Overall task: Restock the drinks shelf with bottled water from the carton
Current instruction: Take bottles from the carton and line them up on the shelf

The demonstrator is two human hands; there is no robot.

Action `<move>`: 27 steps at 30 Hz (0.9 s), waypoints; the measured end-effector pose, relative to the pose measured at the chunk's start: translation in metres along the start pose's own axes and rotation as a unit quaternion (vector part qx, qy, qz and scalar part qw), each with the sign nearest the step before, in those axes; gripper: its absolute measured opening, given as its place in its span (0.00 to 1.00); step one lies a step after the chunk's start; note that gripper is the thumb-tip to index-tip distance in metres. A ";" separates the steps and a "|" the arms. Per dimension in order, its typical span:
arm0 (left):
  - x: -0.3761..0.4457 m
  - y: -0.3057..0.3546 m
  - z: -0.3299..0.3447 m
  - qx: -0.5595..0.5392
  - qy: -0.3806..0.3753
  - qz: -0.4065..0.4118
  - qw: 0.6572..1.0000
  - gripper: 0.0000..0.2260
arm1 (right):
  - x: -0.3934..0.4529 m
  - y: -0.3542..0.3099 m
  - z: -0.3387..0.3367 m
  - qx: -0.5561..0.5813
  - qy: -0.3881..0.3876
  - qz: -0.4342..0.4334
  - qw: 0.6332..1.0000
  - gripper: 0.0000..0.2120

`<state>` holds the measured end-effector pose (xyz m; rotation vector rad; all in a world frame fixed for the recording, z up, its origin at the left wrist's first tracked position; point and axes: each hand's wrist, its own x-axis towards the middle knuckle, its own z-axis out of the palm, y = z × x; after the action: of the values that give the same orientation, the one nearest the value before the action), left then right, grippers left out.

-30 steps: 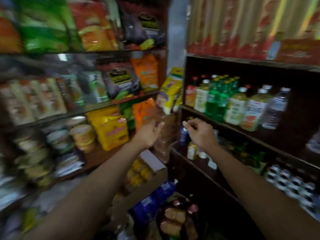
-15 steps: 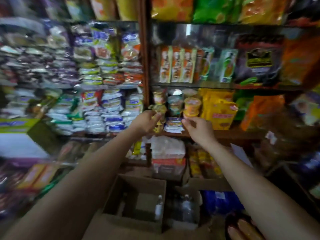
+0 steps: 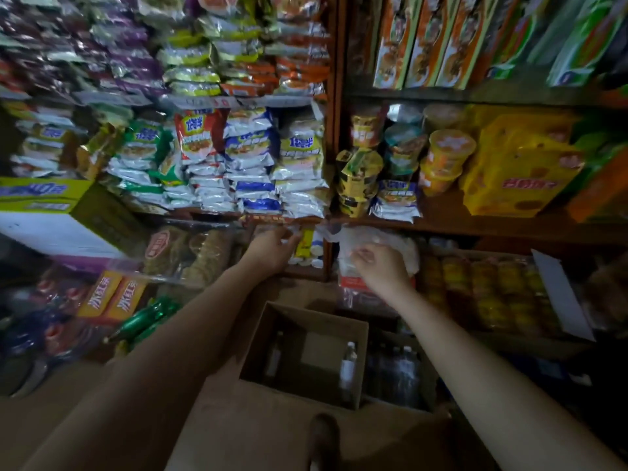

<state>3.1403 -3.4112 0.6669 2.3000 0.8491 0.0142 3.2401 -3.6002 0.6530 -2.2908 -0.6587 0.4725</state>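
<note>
An open brown cardboard carton [image 3: 302, 351] sits on the floor below the shelves, its flaps spread. Inside it a clear plastic water bottle with a white cap [image 3: 348, 368] stands upright against the carton's right wall, and a second, darker bottle [image 3: 274, 356] stands near the left wall; the middle of the carton's bottom is bare cardboard. Just beside the carton's right wall, outside it, stands a cluster of dark-capped bottles [image 3: 397, 375].

Both bare arms reach forward over the carton toward the lower wooden shelf [image 3: 452, 229]. The left hand [image 3: 272, 248] is up at the front edge of that shelf — its fingers lightly curled and apart, holding nothing that can be made out. The right hand [image 3: 380, 265] is just below the same edge, in front of a crumpled white plastic bag [image 3: 390, 243]; its fingers are bent, and whether they pinch the bag cannot be told through the blur.

On the shelf above, stacked blue-and-white noodle packets [image 3: 251, 171] fill the left bay, round cup-noodle tubs [image 3: 441, 158] stand at the right bay's left end, and a yellow carton of snacks [image 3: 520, 168] lies toward the right. At the far left edge a green-and-white box [image 3: 51, 212] juts out.
</note>
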 end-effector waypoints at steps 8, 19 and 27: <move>0.065 -0.105 0.083 -0.007 -0.117 -0.120 0.986 0.17 | 0.042 0.079 0.135 0.098 -0.092 0.164 0.977 0.21; 0.086 -0.322 0.287 -0.018 -0.242 -0.297 0.924 0.13 | 0.095 0.209 0.361 0.118 -0.158 0.300 0.934 0.16; 0.105 -0.455 0.419 -0.033 -0.204 -0.413 0.887 0.27 | 0.147 0.298 0.503 0.167 -0.178 0.334 0.911 0.24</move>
<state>3.0593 -3.3449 0.0483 1.6182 1.4799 -0.7694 3.2039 -3.4396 0.0729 -2.0601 0.0828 1.2429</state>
